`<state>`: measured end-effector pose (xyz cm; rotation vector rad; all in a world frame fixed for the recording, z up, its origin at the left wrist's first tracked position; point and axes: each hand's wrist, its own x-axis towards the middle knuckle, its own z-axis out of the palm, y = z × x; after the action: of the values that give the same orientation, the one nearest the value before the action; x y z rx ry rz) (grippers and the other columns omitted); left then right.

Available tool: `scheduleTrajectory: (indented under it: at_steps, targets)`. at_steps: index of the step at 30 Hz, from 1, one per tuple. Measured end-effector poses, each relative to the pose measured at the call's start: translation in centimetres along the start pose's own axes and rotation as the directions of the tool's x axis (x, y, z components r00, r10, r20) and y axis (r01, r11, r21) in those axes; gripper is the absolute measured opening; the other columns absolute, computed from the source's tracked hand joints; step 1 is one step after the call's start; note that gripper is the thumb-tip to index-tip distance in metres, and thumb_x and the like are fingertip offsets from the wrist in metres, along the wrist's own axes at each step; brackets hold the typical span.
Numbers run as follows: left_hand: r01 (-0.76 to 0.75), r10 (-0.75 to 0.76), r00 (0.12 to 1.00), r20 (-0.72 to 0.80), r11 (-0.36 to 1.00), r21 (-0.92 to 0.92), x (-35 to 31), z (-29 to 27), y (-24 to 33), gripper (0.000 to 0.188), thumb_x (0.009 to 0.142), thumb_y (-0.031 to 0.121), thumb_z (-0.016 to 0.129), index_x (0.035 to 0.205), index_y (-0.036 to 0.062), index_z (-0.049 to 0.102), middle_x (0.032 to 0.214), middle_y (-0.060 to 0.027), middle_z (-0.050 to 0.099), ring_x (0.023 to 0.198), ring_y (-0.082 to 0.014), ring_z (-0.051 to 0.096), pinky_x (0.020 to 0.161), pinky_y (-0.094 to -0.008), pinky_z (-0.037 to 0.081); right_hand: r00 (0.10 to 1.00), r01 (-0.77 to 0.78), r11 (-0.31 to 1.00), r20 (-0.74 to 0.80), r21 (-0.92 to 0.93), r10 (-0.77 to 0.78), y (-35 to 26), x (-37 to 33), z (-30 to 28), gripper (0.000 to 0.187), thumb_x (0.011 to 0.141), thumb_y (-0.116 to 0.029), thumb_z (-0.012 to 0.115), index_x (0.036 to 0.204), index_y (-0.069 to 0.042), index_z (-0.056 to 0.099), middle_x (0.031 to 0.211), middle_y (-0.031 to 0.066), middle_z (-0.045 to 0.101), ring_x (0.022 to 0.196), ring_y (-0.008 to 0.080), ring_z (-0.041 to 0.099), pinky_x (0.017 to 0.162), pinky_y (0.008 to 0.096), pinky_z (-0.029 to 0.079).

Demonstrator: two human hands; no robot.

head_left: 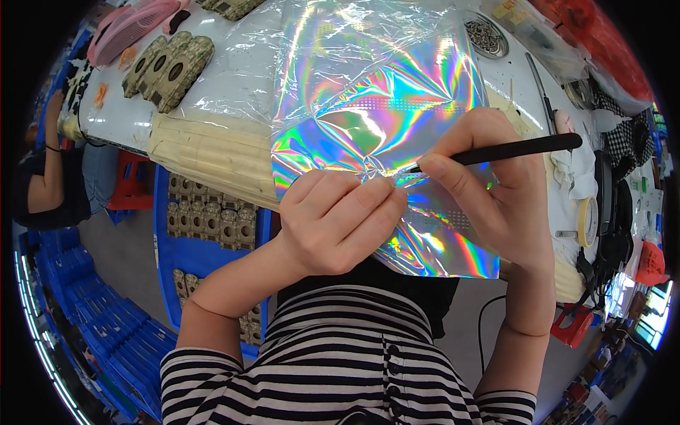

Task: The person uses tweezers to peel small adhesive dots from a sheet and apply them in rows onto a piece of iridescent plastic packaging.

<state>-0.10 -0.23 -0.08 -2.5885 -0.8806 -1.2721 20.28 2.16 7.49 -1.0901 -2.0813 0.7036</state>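
A shiny rainbow holographic sheet [397, 92], perhaps a flat bag, lies over the table's front edge, creased and gathered near its middle. My left hand [336, 223] is closed, its fingertips pinching the gathered part. My right hand [499, 188] grips slim black tweezers [524, 147] between thumb and fingers. Their tip points left and meets the crumpled film just beside my left fingertips. Whatever lies within the pinch is hidden by my fingers and the glare.
Camouflage-patterned cases [168, 71] lie at the table's left; more fill a blue tray [164, 262] below. A metal dish of small parts [486, 35] stands far right, near a tape roll [587, 221]. Another person's arm [53, 156] shows at left, by a red stool [131, 180].
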Motion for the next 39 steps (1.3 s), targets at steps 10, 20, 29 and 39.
scheduleTrajectory:
  at_steps: [10, 20, 29, 39]
  targets:
    - [-0.008, 0.008, 0.999, -0.043, 1.000, 0.003, 0.4, 0.1, 0.0, 0.024, 0.066, 0.012, 0.070, 0.089, 0.0073, 0.071, 0.089, -0.0021, 0.066, 0.069, -0.0150, 0.057, 0.055, -0.0266, 0.043, 0.999, 0.036, 0.996, -0.003, -0.085, -0.037, 0.0, 0.1, 0.2, 0.012, 0.080, -0.007, 0.073, 0.078, -0.001, 0.062, 0.074, 0.0039, 0.057, 0.073, 0.0190, 0.053, 0.065, 0.0309, 0.041]
    - [0.004, -0.004, 1.000, 0.014, 1.000, 0.002, -0.1, -0.1, 0.0, 0.033, 0.065, 0.014, 0.069, 0.096, 0.0079, 0.073, 0.097, -0.0030, 0.069, 0.076, -0.0178, 0.060, 0.060, -0.0290, 0.046, 1.000, 0.026, 0.992, -0.001, -0.121, -0.026, 0.3, 0.0, 0.6, 0.011, 0.078, -0.005, 0.073, 0.078, -0.002, 0.062, 0.075, 0.0047, 0.058, 0.073, 0.0210, 0.054, 0.067, 0.0324, 0.042]
    - [0.001, -0.001, 1.000, -0.003, 1.000, -0.012, 0.0, -0.1, 0.0, 0.032, 0.065, 0.014, 0.070, 0.096, 0.0075, 0.074, 0.097, -0.0033, 0.070, 0.077, -0.0180, 0.061, 0.060, -0.0293, 0.047, 0.999, 0.042, 0.993, -0.028, -0.108, -0.045, 0.3, 0.0, 0.5, 0.012, 0.078, -0.005, 0.072, 0.078, -0.001, 0.062, 0.074, 0.0050, 0.057, 0.072, 0.0212, 0.054, 0.067, 0.0331, 0.041]
    - [0.086, -0.083, 0.996, 0.040, 0.992, -0.088, 0.4, -0.5, 0.2, 0.030, 0.064, 0.008, 0.073, 0.094, 0.0066, 0.072, 0.097, -0.0044, 0.070, 0.079, -0.0193, 0.062, 0.063, -0.0284, 0.047, 0.998, -0.025, 0.998, -0.050, 0.059, 0.028, -0.3, -0.1, -0.6, 0.009, 0.085, -0.006, 0.068, 0.085, 0.001, 0.061, 0.081, 0.0063, 0.061, 0.080, 0.0174, 0.055, 0.076, 0.0314, 0.043]
